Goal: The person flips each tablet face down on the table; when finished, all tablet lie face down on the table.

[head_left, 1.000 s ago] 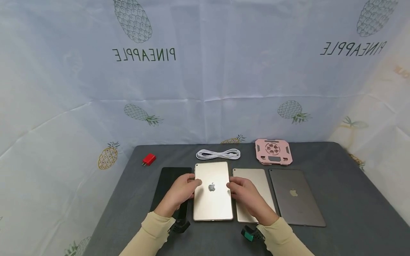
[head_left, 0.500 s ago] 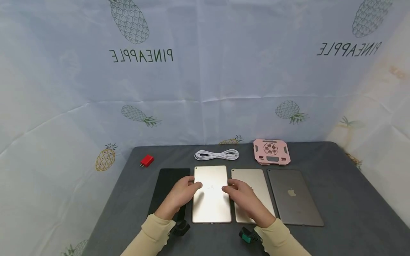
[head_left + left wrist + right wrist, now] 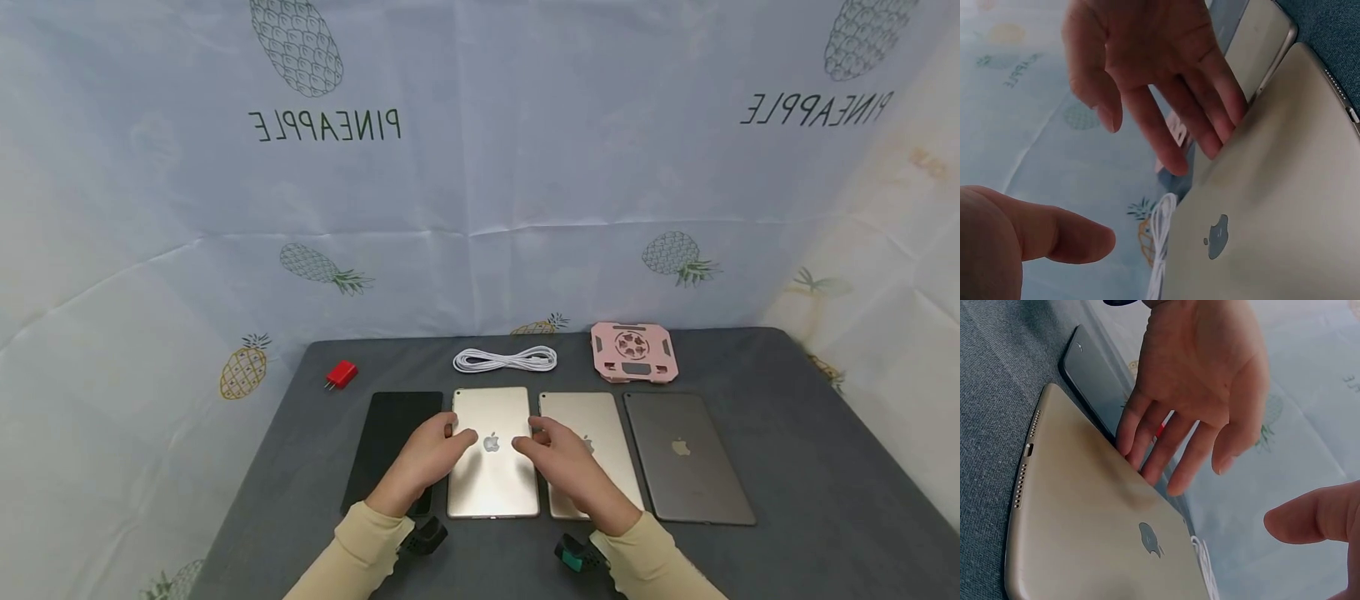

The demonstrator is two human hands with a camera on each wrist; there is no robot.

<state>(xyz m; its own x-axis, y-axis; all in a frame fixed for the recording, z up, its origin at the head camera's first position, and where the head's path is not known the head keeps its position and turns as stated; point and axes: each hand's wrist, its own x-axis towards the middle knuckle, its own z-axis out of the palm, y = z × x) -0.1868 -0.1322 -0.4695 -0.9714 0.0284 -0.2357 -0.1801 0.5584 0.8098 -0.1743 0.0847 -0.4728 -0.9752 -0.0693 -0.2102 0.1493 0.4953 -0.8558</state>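
A gold tablet point(image 3: 492, 487) lies back up on the dark tabletop, its logo showing. My left hand point(image 3: 423, 454) is at its left edge, the thumb point(image 3: 1082, 237) raised clear of the back. Along the opposite edge is my right hand point(image 3: 573, 467); its fingertips are down by the rim and the thumb point(image 3: 1297, 519) stands off the surface. Neither hand grips anything. Under my left wrist a black tablet point(image 3: 397, 417) is partly covered. My right hand hides part of a second gold tablet point(image 3: 596, 412). Farther right lies a grey tablet point(image 3: 693, 475).
A red plug adapter point(image 3: 342, 374) sits at the back left. Behind the tablets are a coiled white cable point(image 3: 504, 360) and a pink bracket-like plate point(image 3: 633, 352). A pineapple-print curtain point(image 3: 480, 167) hangs behind the table point(image 3: 810, 467).
The gold tablet, earlier held between both hands, has come down flat in line with the others. Both thumbs have lifted from it and the hands have let go.
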